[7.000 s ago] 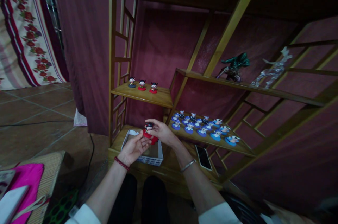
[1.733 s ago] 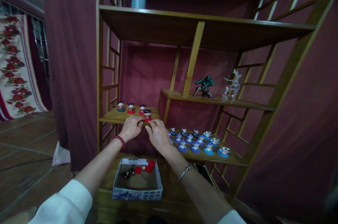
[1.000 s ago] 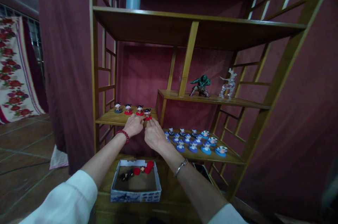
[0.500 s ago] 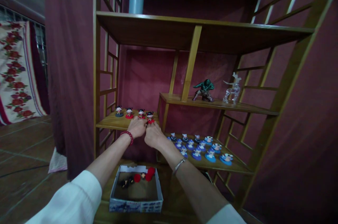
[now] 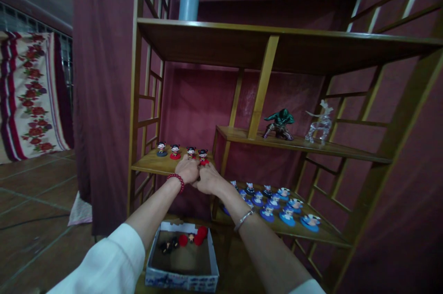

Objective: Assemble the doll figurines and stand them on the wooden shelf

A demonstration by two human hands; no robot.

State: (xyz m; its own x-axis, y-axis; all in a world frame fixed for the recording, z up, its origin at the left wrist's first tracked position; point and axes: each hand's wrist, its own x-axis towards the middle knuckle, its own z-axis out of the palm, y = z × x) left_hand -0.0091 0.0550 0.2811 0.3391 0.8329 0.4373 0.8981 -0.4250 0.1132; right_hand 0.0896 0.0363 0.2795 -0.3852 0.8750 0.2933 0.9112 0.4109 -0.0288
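Observation:
Both hands reach to the front edge of the small left shelf [image 5: 159, 161]. My left hand [image 5: 187, 170], with a red bead bracelet on its wrist, is closed at the base of a black-haired figurine [image 5: 191, 152]. Just right of it, my right hand [image 5: 209, 179], below a silver bangle, has its fingers closed at the red base of the rightmost figurine [image 5: 203, 155]. The hands touch each other, and they partly hide the fingertips and bases. To their left stand a red-based figurine [image 5: 175, 151] and a dark-based figurine [image 5: 161, 149], both upright.
Below is a shallow cardboard box [image 5: 182, 281] holding red and black figurines. Several blue and purple figurines [image 5: 287, 215] stand on the lower right shelf. Above them are a green crouching figure [image 5: 279, 123] and a clear deer ornament [image 5: 320, 123]. A wooden divider [image 5: 263, 86] rises between compartments.
The camera view has shifted, so the whole scene sits further right and slightly lower. Both hands stay at the same two figurines, with little visible movement.

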